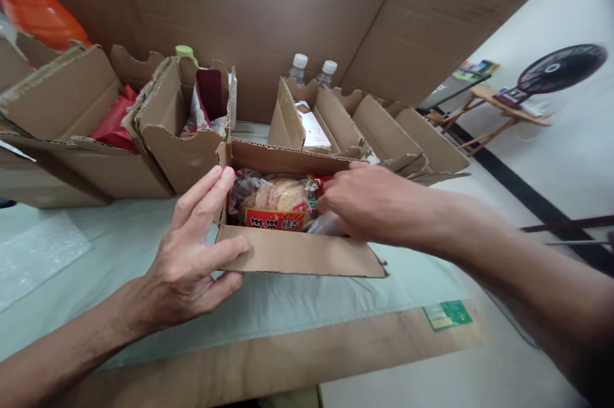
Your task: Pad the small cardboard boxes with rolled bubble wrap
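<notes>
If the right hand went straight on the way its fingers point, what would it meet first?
Most likely the snack packet inside the open cardboard box. The right hand's fingertips are partly hidden at the packet's right end, so whether they touch it is unclear.

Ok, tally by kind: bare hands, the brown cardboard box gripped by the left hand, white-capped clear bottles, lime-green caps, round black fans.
Bare hands: 2
Gripped brown cardboard box: 1
White-capped clear plastic bottles: 2
Lime-green cap: 1
Round black fan: 1
Total: 7
</notes>
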Motion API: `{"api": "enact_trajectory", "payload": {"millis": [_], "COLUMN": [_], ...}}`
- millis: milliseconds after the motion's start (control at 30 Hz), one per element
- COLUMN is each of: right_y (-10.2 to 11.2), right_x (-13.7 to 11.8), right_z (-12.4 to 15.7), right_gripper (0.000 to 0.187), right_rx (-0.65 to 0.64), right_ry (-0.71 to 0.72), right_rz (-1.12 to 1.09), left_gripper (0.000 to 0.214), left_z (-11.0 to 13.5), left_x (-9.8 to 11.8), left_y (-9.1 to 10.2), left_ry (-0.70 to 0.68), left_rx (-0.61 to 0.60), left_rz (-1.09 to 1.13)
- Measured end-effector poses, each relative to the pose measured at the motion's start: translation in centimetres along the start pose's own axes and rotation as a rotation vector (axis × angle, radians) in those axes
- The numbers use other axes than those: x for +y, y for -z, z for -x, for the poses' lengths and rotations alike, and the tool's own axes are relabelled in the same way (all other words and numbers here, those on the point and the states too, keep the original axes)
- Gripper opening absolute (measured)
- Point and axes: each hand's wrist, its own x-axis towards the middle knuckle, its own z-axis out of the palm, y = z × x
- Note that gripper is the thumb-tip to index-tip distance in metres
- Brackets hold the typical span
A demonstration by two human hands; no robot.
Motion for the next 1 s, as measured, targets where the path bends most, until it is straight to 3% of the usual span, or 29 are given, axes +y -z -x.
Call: {"api": "enact_trajectory", "payload": {"millis": [100,167,233,300,367,467,533,600,700,833,900,1000], "right_y": [-2.5,-2.7,-1.5,0.7,2.8,4.0,2.5,-0.6,-6.0,-10.0,-10.6,-10.7], "right_x": [-0.4,-0.4,-0.2,0.1,0.3,0.4,0.6,0.7,0.6,-1.2,-3.1,-7.0], "right_z": [-1.3,-1.4,-0.5,1.5,4.6,10.2,12.9,13.8,12.1,10.9,12.9,16.7], "right_gripper": [0.013,0.008,0.014,0.023,0.029,0.028,0.023,0.032,0.055,0.053,0.047,0.034], "right_rx": [-0.326,-0.396,-0.372,-0.212,0.079,0.467,0.545,0.503,0.389,0.39,0.427,0.447], "right_ry": [0.113,0.106,0.122,0.162,0.13,-0.139,-0.32,-0.404,-0.375,-0.388,-0.422,-0.377], "right_rz": [0.101,0.109,0.054,0.015,0.037,0.04,-0.083,-0.286,-0.616,-0.8,-0.767,-0.757], "left_gripper": [0.021,0.023,0.027,0.038,0.06,0.095,0.101,0.102,0.101,0.1,0.099,0.081], "left_z": [0.0,-0.1,-0.2,-0.2,0.2,1.5,2.5,3.2,2.8,3.2,5.7,11.6], "left_x": [-0.1,-0.2,-0.4,-0.4,-0.4,-0.2,-0.3,-0.6,-0.7,1.6,3.7,6.3], "left_y": [0.0,-0.1,-0.3,-0.4,-0.4,-0.2,-0.2,-0.8,-2.7,-4.7,-4.3,-1.6], "left_ry": [0.002,-0.005,-0.007,0.018,0.071,0.193,0.333,0.49,0.635,0.654,0.655,0.697], "left_rx": [-0.005,-0.009,-0.013,-0.003,0.038,0.121,0.106,0.045,-0.033,-0.016,-0.005,0.013], "left_rz": [-0.007,-0.002,0.003,-0.004,-0.008,0.052,0.153,0.278,0.45,0.535,0.478,0.302]}}
